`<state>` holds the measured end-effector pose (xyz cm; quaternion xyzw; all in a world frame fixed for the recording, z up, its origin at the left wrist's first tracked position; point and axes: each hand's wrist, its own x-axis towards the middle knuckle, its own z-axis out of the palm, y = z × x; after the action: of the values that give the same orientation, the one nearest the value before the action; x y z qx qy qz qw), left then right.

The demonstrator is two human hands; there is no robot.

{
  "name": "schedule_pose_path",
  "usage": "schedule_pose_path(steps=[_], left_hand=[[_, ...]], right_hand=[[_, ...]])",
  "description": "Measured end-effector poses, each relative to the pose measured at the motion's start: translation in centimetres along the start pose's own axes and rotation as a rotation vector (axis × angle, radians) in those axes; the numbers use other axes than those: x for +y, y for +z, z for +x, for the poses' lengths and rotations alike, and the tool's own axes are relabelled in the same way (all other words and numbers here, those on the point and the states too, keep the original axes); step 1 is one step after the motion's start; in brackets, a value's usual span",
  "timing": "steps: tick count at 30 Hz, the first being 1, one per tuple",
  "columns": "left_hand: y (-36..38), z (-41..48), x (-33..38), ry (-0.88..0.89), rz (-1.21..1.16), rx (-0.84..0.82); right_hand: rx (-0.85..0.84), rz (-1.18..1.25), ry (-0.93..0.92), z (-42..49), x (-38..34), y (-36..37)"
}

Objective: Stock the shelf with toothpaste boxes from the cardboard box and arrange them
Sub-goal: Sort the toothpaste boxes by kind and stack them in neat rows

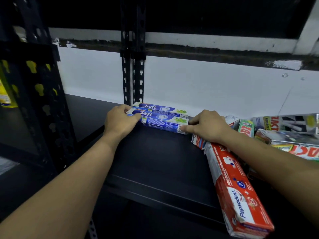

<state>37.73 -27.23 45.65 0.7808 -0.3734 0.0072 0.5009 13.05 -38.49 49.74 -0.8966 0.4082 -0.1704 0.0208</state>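
The left hand (119, 121) grips the left end of the blue and white Safi toothpaste boxes (162, 118), thumb over the top. The right hand (208, 126) presses fairly straight fingers against their right end, likely squaring them up. They lie at the rear of the black metal shelf (155, 161), near the white wall (207, 87). A long red Pepsodent carton (238, 187) lies askew nearby.
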Motion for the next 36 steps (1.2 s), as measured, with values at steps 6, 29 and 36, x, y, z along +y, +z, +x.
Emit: schedule_pose_path(steps=[6,29,36], left_hand=[[-0.2,-0.4,0.3,-0.040,-0.037,-0.011],[-0.2,-0.2,0.2,-0.048,-0.068,0.017],[0.1,0.2,-0.2,-0.055,-0.069,0.068]], right_hand=[[-0.081,0.059,0.071,0.5,-0.5,-0.5],[-0.022,0.164,0.238,0.9,-1.3,0.3],[-0.046,0.114,0.209,0.9,-1.6,-0.3]])
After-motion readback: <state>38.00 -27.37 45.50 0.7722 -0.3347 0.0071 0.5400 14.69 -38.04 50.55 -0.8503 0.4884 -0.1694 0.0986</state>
